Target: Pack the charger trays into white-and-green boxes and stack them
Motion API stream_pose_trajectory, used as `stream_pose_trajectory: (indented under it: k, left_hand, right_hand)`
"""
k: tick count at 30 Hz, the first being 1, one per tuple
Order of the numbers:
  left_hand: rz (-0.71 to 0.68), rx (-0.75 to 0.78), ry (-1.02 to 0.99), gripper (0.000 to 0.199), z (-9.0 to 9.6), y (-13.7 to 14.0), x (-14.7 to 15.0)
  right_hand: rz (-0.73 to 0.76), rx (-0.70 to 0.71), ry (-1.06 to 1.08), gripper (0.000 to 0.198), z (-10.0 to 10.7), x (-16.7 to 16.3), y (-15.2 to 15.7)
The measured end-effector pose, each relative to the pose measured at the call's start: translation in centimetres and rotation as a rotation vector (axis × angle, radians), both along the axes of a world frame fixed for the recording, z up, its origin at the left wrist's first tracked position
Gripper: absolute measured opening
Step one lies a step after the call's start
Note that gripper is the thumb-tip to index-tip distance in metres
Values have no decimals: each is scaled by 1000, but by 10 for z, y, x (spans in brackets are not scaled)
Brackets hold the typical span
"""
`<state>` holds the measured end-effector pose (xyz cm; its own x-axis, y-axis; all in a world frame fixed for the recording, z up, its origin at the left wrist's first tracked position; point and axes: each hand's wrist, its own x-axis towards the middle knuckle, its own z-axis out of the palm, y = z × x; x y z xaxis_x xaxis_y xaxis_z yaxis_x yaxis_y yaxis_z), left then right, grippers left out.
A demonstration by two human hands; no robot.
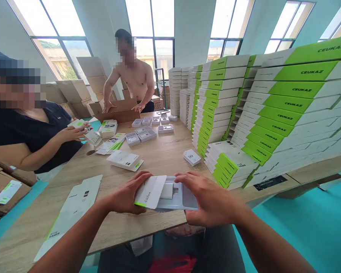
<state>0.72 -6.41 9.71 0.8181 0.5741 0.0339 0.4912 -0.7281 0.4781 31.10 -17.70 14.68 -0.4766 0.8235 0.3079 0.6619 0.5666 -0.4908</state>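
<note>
My left hand point(130, 192) is wrapped round a white box sleeve point(151, 192) with a green edge. A grey plastic tray point(190, 198) sits partly inside the sleeve, its right end sticking out. My right hand point(208, 195) grips that free end, fingers on top and thumb below. In the tray lies a white charger plug point(167, 191) with metal prongs, partly covered by the sleeve. Both hands are above the table's near edge. A flattened white carton point(74, 208) lies left of my left arm. Beyond my right hand rests a small white box point(192, 157).
Tall stacks of green-and-white boxes point(290, 102) line the table's right side. Several grey trays point(140, 135) lie farther back, near flat cartons point(125, 160). A person point(61, 136) at left handles a box; another person point(133, 81) holds a brown carton point(119, 113) across the table point(165, 155).
</note>
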Motion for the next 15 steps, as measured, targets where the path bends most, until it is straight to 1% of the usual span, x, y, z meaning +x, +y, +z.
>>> stream_pose_trajectory:
  k: [2,4,5,7,9,10,11,12,13,14,15]
  left_hand:
    - [3,13,16,102,2,-2,1]
    - [-3,21,-8,101,3,-5,5]
    - [-8,10,-41,102,2,-5,7]
    - [-37,-89,-158,100,-1,-7,11]
    - [-90,-220,-265,84,-5,-10,15]
    - [-124,-281,-297,73,-8,-12,18]
    - [-149,-352,-330,65,-12,-16,21]
    - [-161,-426,-368,62,-16,-21,25]
    - [-162,-503,-408,64,-21,-28,29]
    - [-136,-579,-467,65,-27,-36,33]
    - [-72,-630,-548,64,-34,-45,38]
  right_hand:
    - [-9,-21,-14,72,-2,-8,0]
    - [-1,-4,26,76,-5,-17,2]
    - [12,31,85,81,-8,-21,4]
    - [7,138,280,94,-14,-26,7]
    - [-15,187,479,102,-25,-27,9]
    - [-13,161,540,103,-31,-27,9]
    - [-8,105,568,100,-39,-27,9]
    - [-3,34,574,95,-47,-27,8]
    - [-9,-35,579,90,-56,-28,6]
    - [-38,-86,599,86,-66,-29,3]
    - [-87,-112,643,82,-75,-31,1]
